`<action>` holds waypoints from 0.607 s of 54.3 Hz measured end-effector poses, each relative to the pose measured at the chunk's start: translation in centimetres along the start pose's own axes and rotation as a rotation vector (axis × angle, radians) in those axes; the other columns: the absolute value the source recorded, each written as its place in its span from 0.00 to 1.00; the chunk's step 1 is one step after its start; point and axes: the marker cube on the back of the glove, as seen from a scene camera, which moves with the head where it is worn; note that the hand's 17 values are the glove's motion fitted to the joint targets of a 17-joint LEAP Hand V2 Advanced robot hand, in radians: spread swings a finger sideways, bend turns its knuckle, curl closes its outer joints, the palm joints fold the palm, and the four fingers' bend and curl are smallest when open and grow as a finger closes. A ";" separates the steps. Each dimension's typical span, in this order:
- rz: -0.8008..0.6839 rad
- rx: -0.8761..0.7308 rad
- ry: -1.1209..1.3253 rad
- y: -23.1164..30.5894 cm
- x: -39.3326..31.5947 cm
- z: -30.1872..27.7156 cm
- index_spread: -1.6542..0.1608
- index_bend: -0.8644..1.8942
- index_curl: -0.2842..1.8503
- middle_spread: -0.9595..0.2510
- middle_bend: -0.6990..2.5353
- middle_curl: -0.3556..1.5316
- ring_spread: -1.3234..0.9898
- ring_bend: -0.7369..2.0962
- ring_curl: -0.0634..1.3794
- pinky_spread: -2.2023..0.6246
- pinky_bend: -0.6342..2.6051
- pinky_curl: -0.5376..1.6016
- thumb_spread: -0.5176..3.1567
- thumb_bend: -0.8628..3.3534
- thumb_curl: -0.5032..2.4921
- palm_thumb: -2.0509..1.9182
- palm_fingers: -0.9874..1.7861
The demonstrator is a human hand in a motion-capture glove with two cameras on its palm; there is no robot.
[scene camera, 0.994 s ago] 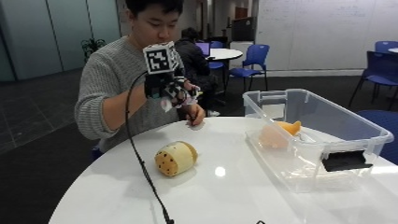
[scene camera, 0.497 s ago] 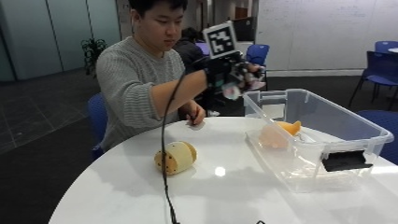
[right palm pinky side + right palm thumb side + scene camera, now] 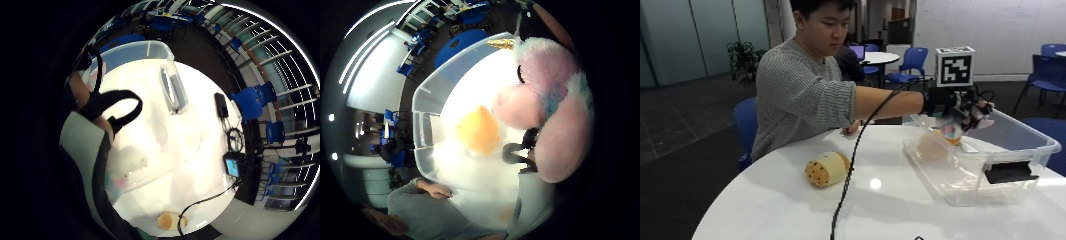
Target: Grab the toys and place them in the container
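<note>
My gloved right hand (image 3: pixel 958 106) hovers over the near end of the clear plastic container (image 3: pixel 1029 131) and holds a pink and white plush toy (image 3: pixel 951 128) just above its rim. In the thumb side palm view the plush toy (image 3: pixel 547 107), with a golden horn, lies close against the palm. Below it an orange toy (image 3: pixel 479 130) rests inside the container (image 3: pixel 422 97). A round yellow toy (image 3: pixel 828 169) lies on the white table (image 3: pixel 773 210), to the left of the container. The same yellow toy (image 3: pixel 168 220) shows in the little finger side palm view.
My bare left hand (image 3: pixel 852 127) rests on the table's far edge. A black cable (image 3: pixel 846 190) runs from the glove across the tabletop. A black phone (image 3: pixel 221 105) and small devices (image 3: pixel 232 165) lie on the table beyond the container. Blue chairs (image 3: pixel 913 62) stand behind.
My right hand has swung from in front of my chest to the right, carrying the plush toy, and now hangs over the container. The yellow toy has not moved.
</note>
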 end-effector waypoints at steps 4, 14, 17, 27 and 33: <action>0.026 -0.072 -0.012 0.1 0.6 1.0 0.70 0.33 0.16 0.58 0.26 0.47 0.39 0.67 0.42 0.64 0.60 0.45 0.40 0.21 0.51 0.68 0.52; 0.052 -0.136 -0.072 0.8 1.8 1.6 0.71 0.36 0.16 0.61 0.26 0.43 0.43 0.63 0.40 0.68 0.64 0.46 0.48 0.20 0.44 0.62 0.34; 0.069 -0.129 -0.075 1.1 2.0 1.4 0.72 0.36 0.17 0.62 0.26 0.42 0.44 0.62 0.38 0.69 0.64 0.45 0.49 0.20 0.43 0.61 0.34; 0.087 -0.047 -0.198 5.1 3.8 -2.5 0.72 0.36 0.19 0.64 0.26 0.40 0.46 0.62 0.36 0.72 0.65 0.44 0.51 0.20 0.39 0.59 0.33; -0.016 0.006 -0.254 11.7 6.2 -5.1 0.72 0.36 0.20 0.64 0.26 0.39 0.46 0.61 0.35 0.72 0.64 0.43 0.52 0.20 0.36 0.58 0.32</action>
